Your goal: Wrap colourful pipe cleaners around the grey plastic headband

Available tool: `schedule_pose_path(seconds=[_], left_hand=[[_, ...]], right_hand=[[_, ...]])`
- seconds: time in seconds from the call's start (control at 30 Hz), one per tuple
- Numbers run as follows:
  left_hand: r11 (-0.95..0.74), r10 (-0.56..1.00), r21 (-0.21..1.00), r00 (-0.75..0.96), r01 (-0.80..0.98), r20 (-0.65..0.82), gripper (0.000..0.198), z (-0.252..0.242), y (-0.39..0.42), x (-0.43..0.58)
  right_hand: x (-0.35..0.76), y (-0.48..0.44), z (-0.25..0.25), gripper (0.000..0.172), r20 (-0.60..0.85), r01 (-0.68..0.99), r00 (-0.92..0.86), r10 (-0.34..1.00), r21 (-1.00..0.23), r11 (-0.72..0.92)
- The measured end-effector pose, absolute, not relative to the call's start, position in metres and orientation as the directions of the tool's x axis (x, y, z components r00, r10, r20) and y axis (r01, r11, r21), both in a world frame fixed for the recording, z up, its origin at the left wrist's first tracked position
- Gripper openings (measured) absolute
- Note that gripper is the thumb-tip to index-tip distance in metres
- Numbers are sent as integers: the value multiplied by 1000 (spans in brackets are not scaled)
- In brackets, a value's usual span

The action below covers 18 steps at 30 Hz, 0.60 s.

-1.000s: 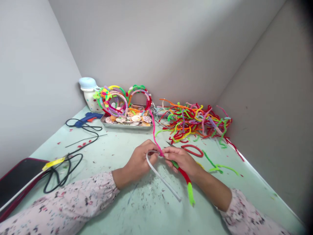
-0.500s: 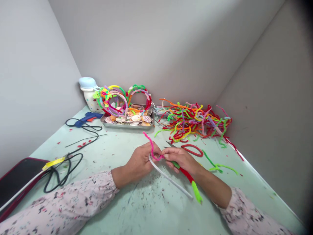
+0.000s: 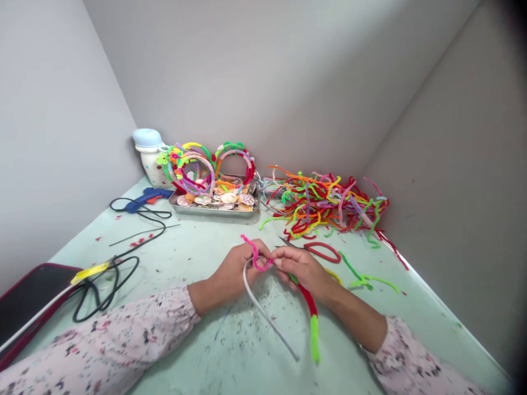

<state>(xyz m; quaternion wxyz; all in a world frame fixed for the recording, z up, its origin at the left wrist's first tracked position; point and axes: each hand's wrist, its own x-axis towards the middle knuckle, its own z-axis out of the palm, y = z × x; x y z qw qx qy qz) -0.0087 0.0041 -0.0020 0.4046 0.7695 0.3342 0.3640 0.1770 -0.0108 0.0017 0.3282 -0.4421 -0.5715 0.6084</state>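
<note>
Between my hands is a thin headband point(image 3: 267, 319); one leg is bare and greyish white. Its other leg is wrapped in green, red and lime pipe cleaner and passes under my right fingers. A pink pipe cleaner point(image 3: 256, 257) curls up from where the fingertips meet, its free end pointing away from me. My left hand point(image 3: 236, 270) is closed around the top of the headband. With thumb and forefinger, my right hand point(image 3: 303, 269) pinches the pink pipe cleaner near the band. The fingers hide the top of the curve.
Scissors point(image 3: 323, 252) with red handles lie just beyond my right hand. Behind is a heap of coloured pipe cleaners point(image 3: 329, 200). A metal tray point(image 3: 214, 211) holds shells and finished headbands. At left are a blue glue gun point(image 3: 144, 198), a black cable point(image 3: 135, 263) and a dark tablet-like device point(image 3: 33, 299).
The headband's two legs have swung left and toward me. The pink pipe cleaner's free end has dropped slightly and curls more. Both hands stay together in nearly the same place.
</note>
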Motion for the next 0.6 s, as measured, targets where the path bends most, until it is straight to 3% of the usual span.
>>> schedule_pose_path(seconds=[0.27, 0.47, 0.6], left_hand=[[-249, 880, 956, 448, 154, 157, 27, 0, 4, -7], [-257, 852, 941, 512, 222, 111, 42, 3, 3, -7], [-190, 856, 960, 513, 204, 61, 40, 4, 5, -6]], right_hand=[[173, -15, -1, 18, -61, 124, -307, 950, -992, -24], [174, -15, -5, 18, 0, 154, -281, 960, -987, 45], [174, -15, -7, 17, 56, 214, -261, 964, -970, 114]])
